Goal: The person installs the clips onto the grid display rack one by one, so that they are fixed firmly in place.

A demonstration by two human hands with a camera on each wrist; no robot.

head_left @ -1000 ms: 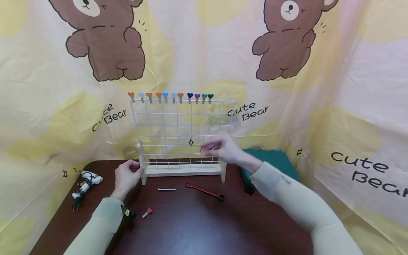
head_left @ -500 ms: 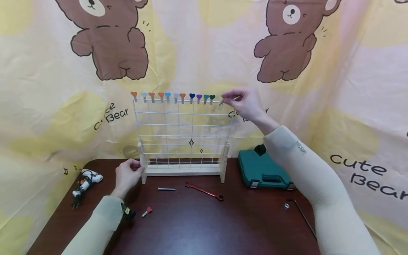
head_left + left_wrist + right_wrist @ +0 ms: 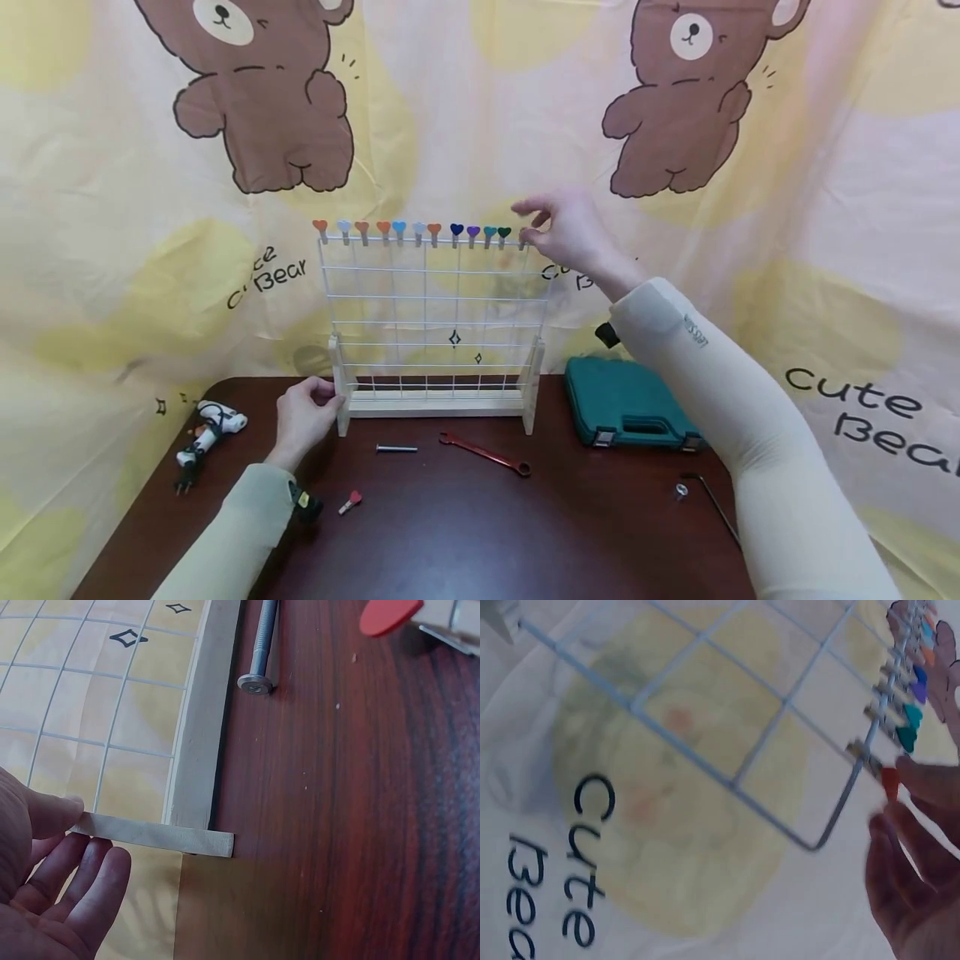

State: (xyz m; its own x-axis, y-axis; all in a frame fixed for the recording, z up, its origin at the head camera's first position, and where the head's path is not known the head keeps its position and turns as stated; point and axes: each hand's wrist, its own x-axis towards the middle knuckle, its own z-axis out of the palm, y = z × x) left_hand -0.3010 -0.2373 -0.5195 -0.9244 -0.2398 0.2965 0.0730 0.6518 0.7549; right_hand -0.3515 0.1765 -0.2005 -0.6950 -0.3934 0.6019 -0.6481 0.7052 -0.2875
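A white wire grid rack (image 3: 425, 297) stands upright in a wooden stand (image 3: 437, 407). My left hand (image 3: 303, 417) pinches the stand's left wooden foot (image 3: 157, 834) between thumb and fingers. At the rack's top right corner is my right hand (image 3: 573, 237), its thumb and fingers parted around an orange heart clothespin (image 3: 889, 783). That clothespin is clamped on the top wire, with the fingertips right at its heart. Several heart clothespins line the same wire leftward, including a dark green one (image 3: 504, 233) and a purple one (image 3: 473, 232).
On the dark table lie a bolt (image 3: 397, 449), a red wrench (image 3: 487, 455) and a red heart clothespin (image 3: 350, 502). A green tool case (image 3: 630, 400), a small metal nut (image 3: 681, 492) and a hex key (image 3: 716, 504) are at right. A white corded tool (image 3: 206, 442) lies far left.
My right hand has risen from mid-rack to the top right corner with the orange clothespin, and its fingers have parted there. The left hand stays on the stand.
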